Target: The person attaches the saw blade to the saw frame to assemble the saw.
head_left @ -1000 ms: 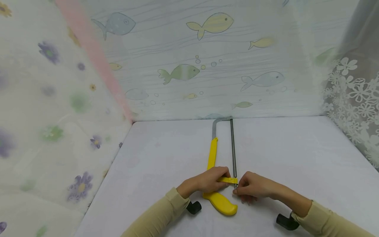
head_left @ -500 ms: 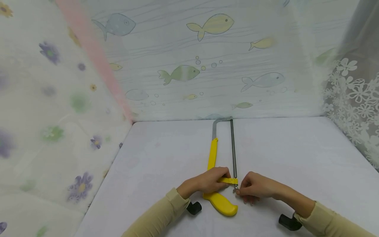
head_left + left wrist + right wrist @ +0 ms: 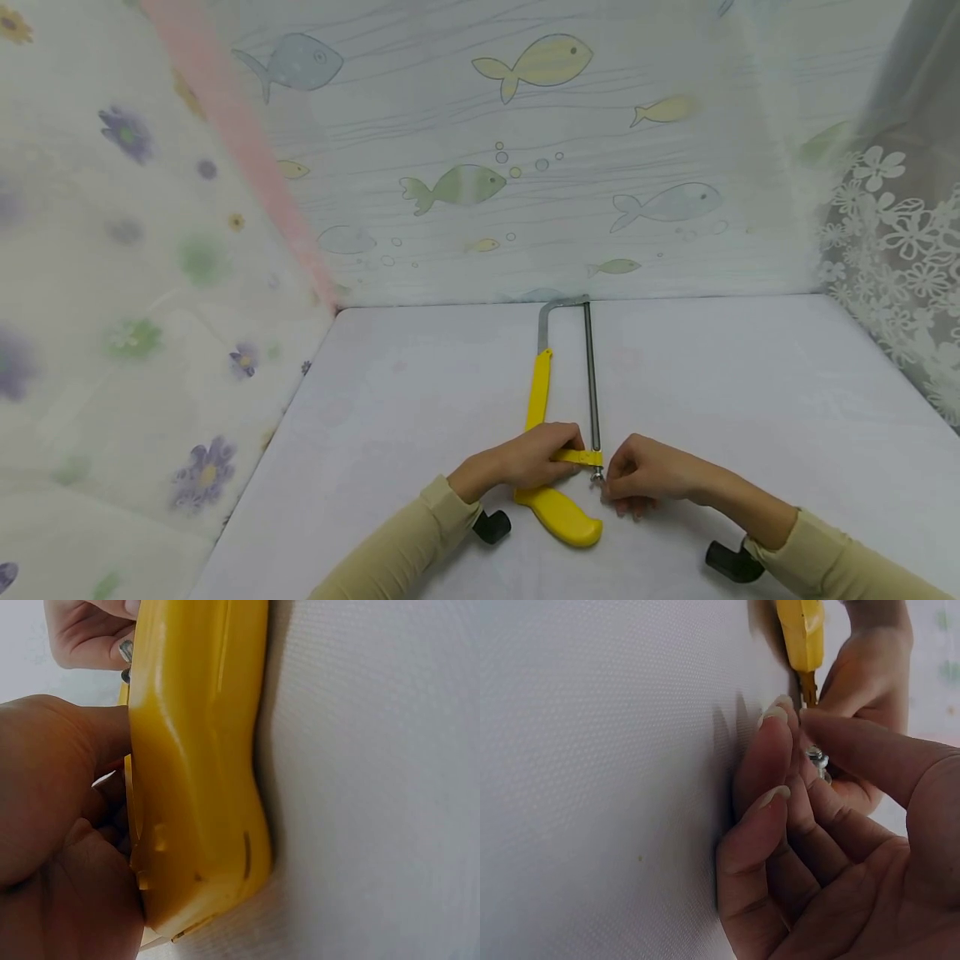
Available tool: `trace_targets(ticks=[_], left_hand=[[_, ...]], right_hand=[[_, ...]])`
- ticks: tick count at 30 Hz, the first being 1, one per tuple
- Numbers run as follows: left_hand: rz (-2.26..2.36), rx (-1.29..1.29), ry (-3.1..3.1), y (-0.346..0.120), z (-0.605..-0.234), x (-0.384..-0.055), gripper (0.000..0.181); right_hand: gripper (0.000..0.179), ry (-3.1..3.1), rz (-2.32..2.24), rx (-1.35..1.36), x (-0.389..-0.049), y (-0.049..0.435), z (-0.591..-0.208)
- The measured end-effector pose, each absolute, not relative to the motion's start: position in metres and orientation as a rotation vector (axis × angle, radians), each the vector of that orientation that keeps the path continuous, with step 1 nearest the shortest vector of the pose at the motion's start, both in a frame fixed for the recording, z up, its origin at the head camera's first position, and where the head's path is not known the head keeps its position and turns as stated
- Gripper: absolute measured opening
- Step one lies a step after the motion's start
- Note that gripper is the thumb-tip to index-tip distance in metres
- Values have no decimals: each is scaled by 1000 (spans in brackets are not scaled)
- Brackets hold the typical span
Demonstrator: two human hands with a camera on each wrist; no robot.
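Note:
A hacksaw [image 3: 537,387] with a yellow handle and a grey blade lies on the white-covered table, its frame reaching toward the back wall. My left hand [image 3: 536,454] grips the yellow frame just above the handle; in the left wrist view the yellow handle [image 3: 199,765] hides part of the fingers. At the near end of the blade [image 3: 592,375] sits a small metal wing nut [image 3: 597,477]. My right hand [image 3: 652,473] has thumb and index finger right at this wing nut, the other fingers curled. From the right wrist, the wing nut shows between thumb and index finger.
Two black angled fittings [image 3: 492,527] are at the wrists, one under each sleeve. Behind the table's back edge hangs a fish-patterned sheet [image 3: 465,183]. A floral sheet [image 3: 135,275] closes the left side, and lace [image 3: 907,217] hangs at the right.
My right hand has shifted slightly to the right, its fingertips moving at the wing nut so that more of it shows. The left hand and the hacksaw have stayed put.

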State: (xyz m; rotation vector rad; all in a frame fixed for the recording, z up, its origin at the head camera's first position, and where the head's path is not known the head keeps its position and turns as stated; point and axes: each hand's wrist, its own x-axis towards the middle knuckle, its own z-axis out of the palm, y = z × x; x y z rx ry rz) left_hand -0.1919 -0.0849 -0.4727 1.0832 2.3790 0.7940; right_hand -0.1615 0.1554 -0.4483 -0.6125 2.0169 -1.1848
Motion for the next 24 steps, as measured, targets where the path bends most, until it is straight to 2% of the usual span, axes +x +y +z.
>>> trace_targets(ticks=[9,24], left_hand=[[804,1063,2361,-84,-473,-193,13],[793,1082,2374,-85,-474,-192,13]], right_hand=[[32,2010,-1174,-595,-162,151,-448],[34,2031,-1176,-568,-161,150,-448]])
